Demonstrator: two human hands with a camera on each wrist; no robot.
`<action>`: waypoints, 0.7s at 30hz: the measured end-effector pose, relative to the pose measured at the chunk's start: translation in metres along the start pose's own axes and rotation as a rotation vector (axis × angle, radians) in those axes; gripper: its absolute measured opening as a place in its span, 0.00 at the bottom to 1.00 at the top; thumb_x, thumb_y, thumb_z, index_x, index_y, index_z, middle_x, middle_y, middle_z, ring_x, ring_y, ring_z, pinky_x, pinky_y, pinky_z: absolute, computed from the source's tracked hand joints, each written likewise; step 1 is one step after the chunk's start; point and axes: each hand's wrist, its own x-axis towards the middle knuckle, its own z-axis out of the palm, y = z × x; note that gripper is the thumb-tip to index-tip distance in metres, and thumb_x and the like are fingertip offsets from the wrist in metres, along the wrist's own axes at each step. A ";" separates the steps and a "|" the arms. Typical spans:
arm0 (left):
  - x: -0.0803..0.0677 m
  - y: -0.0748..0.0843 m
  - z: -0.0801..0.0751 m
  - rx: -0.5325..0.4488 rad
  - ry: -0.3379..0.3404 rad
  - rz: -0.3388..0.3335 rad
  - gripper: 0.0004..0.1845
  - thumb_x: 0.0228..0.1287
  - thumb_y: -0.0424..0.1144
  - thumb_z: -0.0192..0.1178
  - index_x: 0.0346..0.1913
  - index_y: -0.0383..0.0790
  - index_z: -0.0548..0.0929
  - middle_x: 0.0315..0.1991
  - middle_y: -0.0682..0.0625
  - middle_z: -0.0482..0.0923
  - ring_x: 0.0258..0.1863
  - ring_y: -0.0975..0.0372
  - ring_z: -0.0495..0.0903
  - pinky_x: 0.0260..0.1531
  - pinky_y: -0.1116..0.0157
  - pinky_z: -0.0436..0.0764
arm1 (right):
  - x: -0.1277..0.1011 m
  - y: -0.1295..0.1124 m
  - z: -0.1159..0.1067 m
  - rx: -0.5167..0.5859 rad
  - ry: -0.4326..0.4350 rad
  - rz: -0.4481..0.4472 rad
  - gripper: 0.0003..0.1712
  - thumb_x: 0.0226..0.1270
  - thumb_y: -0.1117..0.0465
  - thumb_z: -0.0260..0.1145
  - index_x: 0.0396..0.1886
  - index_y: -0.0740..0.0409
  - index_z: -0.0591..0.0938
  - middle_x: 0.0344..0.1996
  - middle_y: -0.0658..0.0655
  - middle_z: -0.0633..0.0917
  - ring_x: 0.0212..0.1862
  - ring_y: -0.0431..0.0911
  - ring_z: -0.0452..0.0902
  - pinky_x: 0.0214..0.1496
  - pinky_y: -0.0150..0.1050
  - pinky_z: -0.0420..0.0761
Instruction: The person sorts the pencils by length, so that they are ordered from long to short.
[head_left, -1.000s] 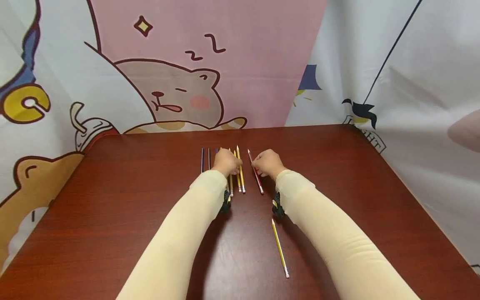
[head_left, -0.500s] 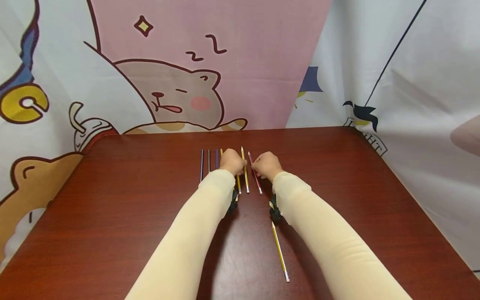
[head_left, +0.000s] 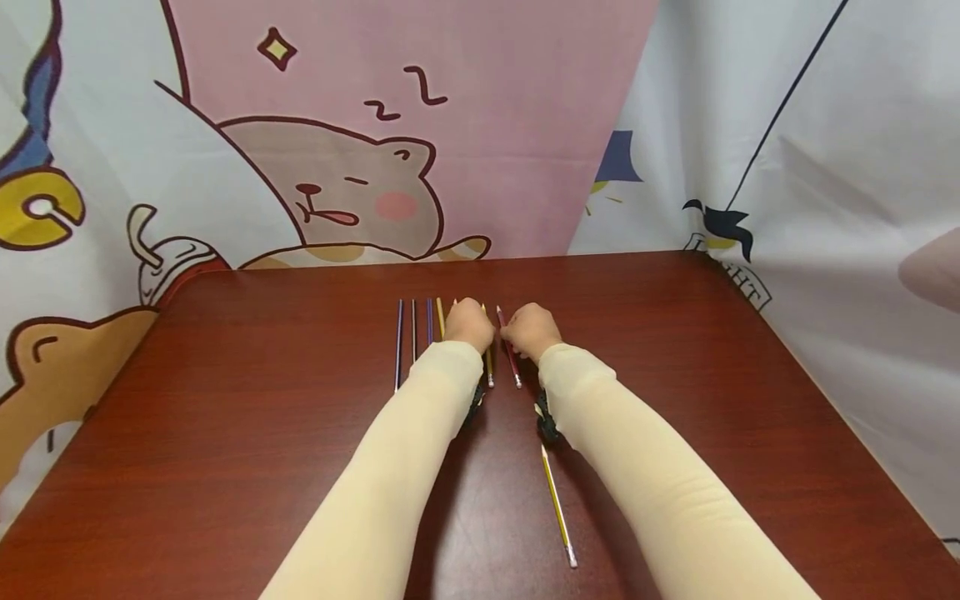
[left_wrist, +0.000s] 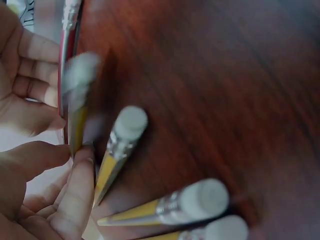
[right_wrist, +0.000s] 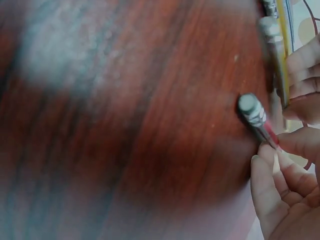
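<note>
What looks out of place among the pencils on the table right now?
One yellow pencil lies alone near the front of the table, slightly slanted, well apart from the row at the hands. The left hand rests on the yellow pencils in that row; the right hand pinches the red pencil. Nothing looks damaged.

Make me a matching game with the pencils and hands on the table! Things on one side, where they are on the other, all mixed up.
Things:
1. red pencil
2. lone yellow pencil
3. dark blue pencil
4. left hand

Places:
A. far left of the row
B. on the yellow pencils in the row
C. under the right hand's fingers
D. alone, nearest the person

Pairs: 1-C, 2-D, 3-A, 4-B
</note>
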 end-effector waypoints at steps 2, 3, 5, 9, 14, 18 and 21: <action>0.000 0.001 0.002 0.004 0.011 0.000 0.15 0.70 0.39 0.53 0.42 0.31 0.85 0.44 0.40 0.84 0.45 0.51 0.83 0.45 0.58 0.82 | 0.002 0.000 0.000 -0.023 0.001 -0.003 0.13 0.60 0.63 0.63 0.17 0.61 0.82 0.07 0.49 0.75 0.12 0.40 0.73 0.18 0.31 0.74; 0.000 0.002 0.002 -0.003 0.011 -0.002 0.16 0.73 0.39 0.50 0.43 0.30 0.85 0.45 0.40 0.84 0.45 0.51 0.83 0.45 0.57 0.82 | 0.003 0.000 0.001 -0.028 0.001 -0.003 0.13 0.60 0.63 0.63 0.17 0.60 0.82 0.07 0.49 0.74 0.12 0.40 0.73 0.18 0.31 0.74; 0.002 0.001 0.004 -0.015 0.009 -0.008 0.18 0.74 0.39 0.47 0.44 0.31 0.85 0.46 0.40 0.84 0.45 0.51 0.83 0.46 0.57 0.82 | 0.003 0.000 0.001 -0.031 0.000 -0.002 0.12 0.59 0.64 0.63 0.17 0.61 0.82 0.07 0.49 0.74 0.12 0.40 0.73 0.18 0.30 0.74; 0.004 -0.001 0.004 -0.024 0.011 -0.019 0.17 0.74 0.37 0.46 0.46 0.32 0.85 0.47 0.39 0.83 0.47 0.50 0.82 0.47 0.57 0.82 | 0.003 -0.001 0.000 -0.032 0.000 -0.004 0.11 0.60 0.64 0.64 0.20 0.62 0.85 0.07 0.48 0.74 0.12 0.39 0.72 0.18 0.30 0.73; 0.004 -0.001 0.003 -0.021 0.015 -0.022 0.18 0.75 0.38 0.45 0.47 0.31 0.84 0.48 0.39 0.83 0.48 0.50 0.82 0.48 0.57 0.81 | 0.003 -0.003 0.002 -0.027 0.006 -0.005 0.09 0.61 0.64 0.66 0.23 0.62 0.85 0.08 0.48 0.75 0.13 0.39 0.73 0.19 0.30 0.75; 0.003 0.000 0.003 -0.018 0.017 -0.023 0.18 0.75 0.38 0.45 0.47 0.32 0.84 0.48 0.39 0.83 0.49 0.50 0.82 0.49 0.57 0.81 | 0.004 -0.004 0.003 -0.014 0.013 -0.007 0.09 0.62 0.63 0.66 0.24 0.62 0.85 0.11 0.49 0.77 0.15 0.39 0.74 0.20 0.31 0.76; 0.004 0.000 0.003 -0.022 0.018 -0.026 0.18 0.75 0.37 0.45 0.46 0.32 0.85 0.48 0.39 0.83 0.49 0.51 0.82 0.49 0.57 0.81 | 0.005 -0.004 0.003 -0.015 0.017 -0.007 0.09 0.63 0.62 0.66 0.24 0.62 0.85 0.11 0.49 0.77 0.14 0.39 0.74 0.20 0.30 0.76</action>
